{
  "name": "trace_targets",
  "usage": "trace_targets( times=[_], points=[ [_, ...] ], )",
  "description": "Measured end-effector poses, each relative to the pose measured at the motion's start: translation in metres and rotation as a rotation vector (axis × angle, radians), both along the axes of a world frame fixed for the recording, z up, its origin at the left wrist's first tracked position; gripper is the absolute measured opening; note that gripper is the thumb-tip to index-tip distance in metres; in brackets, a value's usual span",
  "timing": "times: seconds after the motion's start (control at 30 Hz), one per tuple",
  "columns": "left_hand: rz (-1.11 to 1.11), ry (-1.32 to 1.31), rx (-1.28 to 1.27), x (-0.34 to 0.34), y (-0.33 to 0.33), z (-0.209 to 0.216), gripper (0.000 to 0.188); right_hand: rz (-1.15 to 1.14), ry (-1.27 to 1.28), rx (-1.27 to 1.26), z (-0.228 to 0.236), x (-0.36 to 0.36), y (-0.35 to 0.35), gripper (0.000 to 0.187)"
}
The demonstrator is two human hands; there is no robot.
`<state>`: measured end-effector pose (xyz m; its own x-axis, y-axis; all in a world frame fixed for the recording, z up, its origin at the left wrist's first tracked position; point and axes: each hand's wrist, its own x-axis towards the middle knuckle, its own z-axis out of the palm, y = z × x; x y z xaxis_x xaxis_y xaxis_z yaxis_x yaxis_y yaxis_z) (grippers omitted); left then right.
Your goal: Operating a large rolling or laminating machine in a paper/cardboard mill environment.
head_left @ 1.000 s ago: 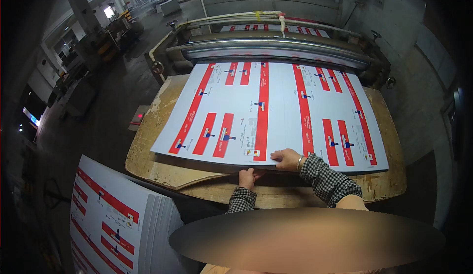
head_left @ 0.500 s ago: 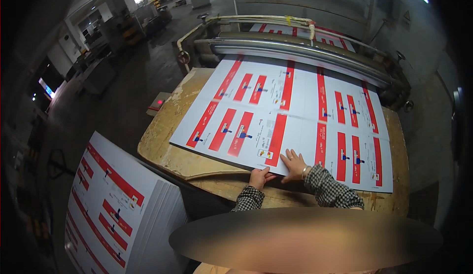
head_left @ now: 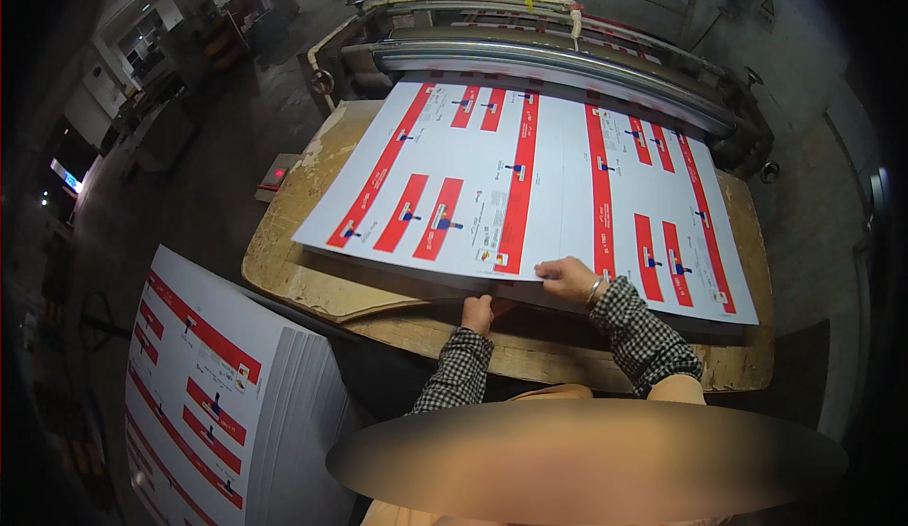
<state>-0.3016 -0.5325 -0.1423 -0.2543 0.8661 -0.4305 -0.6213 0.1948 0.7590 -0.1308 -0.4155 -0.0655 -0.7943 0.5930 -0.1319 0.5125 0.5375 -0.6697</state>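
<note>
A large white printed sheet (head_left: 558, 195) with red bars and small blue pictures spreads over a worn wooden board, its far end at a metal roller. Its near edge is raised off the board, with a shadowed gap beneath. My right hand (head_left: 569, 280) is closed on that near edge, just right of the sheet's middle. Lower and to the left, my left hand (head_left: 478, 313) is closed close to the front of the board, thumb up. Whatever its fingers hold, if anything, is hidden.
The roller (head_left: 558, 67) belongs to a machine with a pipe frame across the far side. The wooden board (head_left: 274, 242) has rounded, chipped edges. At lower left stands a thick stack of similar printed sheets (head_left: 189, 365). A small box with a red light (head_left: 277, 174) sits by the board's left side.
The sheet's near edge has come up from the board. My right hand has gone from lying spread on the print to gripping the edge; my left hand is now below it. The view has shifted.
</note>
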Motion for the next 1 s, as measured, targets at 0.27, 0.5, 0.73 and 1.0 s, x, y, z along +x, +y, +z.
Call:
trace_targets(
  times=[0.27, 0.5, 0.73, 1.0],
  points=[
    [-0.008, -0.081, 0.044, -0.004, -0.003, -0.007, 0.031, -0.081, -0.098, 0.063, -0.027, -0.014, 0.021, 0.031],
    [-0.001, -0.051, 0.103, -0.003, 0.0, -0.01, 0.029, -0.206, -0.192, 0.23, -0.041, -0.039, 0.026, 0.05],
    [-0.148, -0.088, 0.086, -0.013, -0.005, -0.005, 0.027, 0.079, -0.238, 0.302, -0.007, -0.022, -0.008, 0.056],
    [-0.044, 0.056, -0.018, -0.018, 0.004, -0.072, 0.037, -0.046, -0.007, -0.028, 0.04, -0.025, -0.001, 0.034]
  ],
)
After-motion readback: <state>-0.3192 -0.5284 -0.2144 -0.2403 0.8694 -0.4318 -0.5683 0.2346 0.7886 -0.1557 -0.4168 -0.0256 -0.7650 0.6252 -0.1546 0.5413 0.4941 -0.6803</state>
